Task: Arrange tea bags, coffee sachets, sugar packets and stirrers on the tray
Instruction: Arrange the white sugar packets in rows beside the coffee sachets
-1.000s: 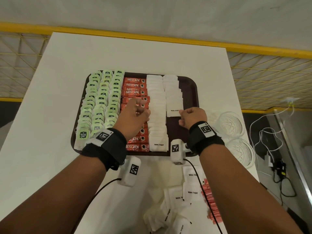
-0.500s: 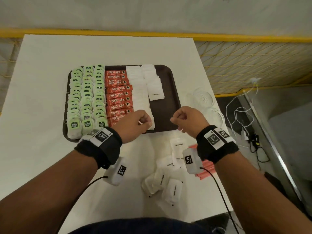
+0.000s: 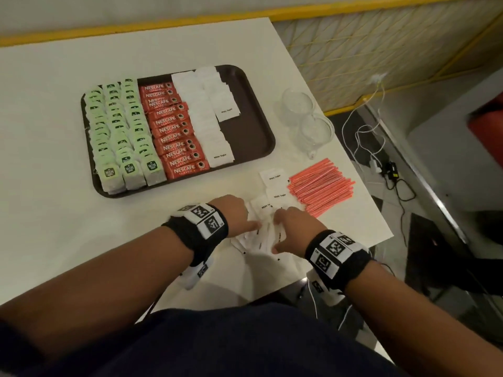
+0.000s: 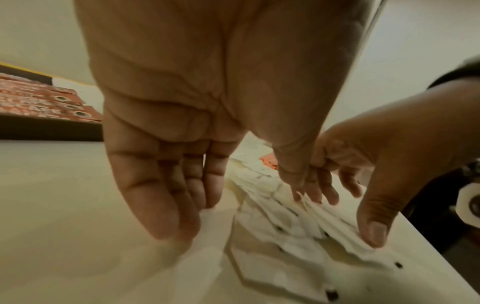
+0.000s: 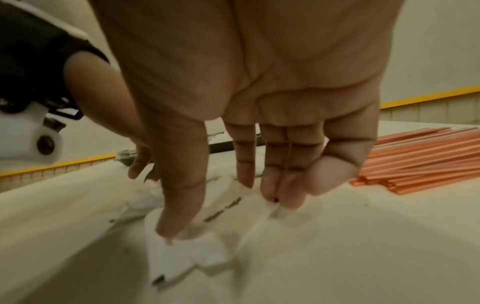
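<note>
A loose pile of white sugar packets (image 3: 268, 213) lies on the white surface (image 3: 49, 208) near the tray (image 3: 253, 131). My left hand (image 3: 236, 213) and right hand (image 3: 292, 229) press it with straight, spread fingers, gripping nothing. Orange stirrers (image 3: 321, 186) lie just beside.

A black wristband (image 3: 200, 235) bearing white square-coded marker tags is worn on the left forearm; a matching band (image 3: 339, 258) is worn on the right. A white camera housing (image 3: 194, 276) with a thin cable is slung beneath each. Dark navy clothing (image 3: 245, 344) is worn.
</note>
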### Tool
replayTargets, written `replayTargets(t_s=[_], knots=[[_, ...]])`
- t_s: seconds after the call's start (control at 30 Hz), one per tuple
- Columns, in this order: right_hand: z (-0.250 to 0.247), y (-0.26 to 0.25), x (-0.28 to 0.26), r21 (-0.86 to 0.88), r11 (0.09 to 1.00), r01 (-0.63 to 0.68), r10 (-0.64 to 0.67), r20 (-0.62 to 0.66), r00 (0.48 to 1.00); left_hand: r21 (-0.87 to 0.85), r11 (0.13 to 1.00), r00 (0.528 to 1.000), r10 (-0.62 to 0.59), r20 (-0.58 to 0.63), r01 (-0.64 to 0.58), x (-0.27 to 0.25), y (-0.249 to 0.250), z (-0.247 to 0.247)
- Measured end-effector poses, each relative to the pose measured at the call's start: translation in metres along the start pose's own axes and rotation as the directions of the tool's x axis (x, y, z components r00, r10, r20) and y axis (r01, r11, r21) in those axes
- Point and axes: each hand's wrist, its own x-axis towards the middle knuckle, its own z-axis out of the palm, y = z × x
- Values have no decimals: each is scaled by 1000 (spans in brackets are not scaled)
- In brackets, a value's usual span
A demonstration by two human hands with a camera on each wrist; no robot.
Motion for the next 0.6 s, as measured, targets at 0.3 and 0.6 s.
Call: replayTargets(t_s=[0.3, 0.6], knots=[[10, -9, -6, -89, 996, 7, -14, -77, 997, 19, 1000, 998, -24, -58, 25, -1, 16, 21], [17, -7, -10, 111, 994, 19, -14, -46, 999, -81, 996, 999, -33, -25, 31, -7, 18, 21]])
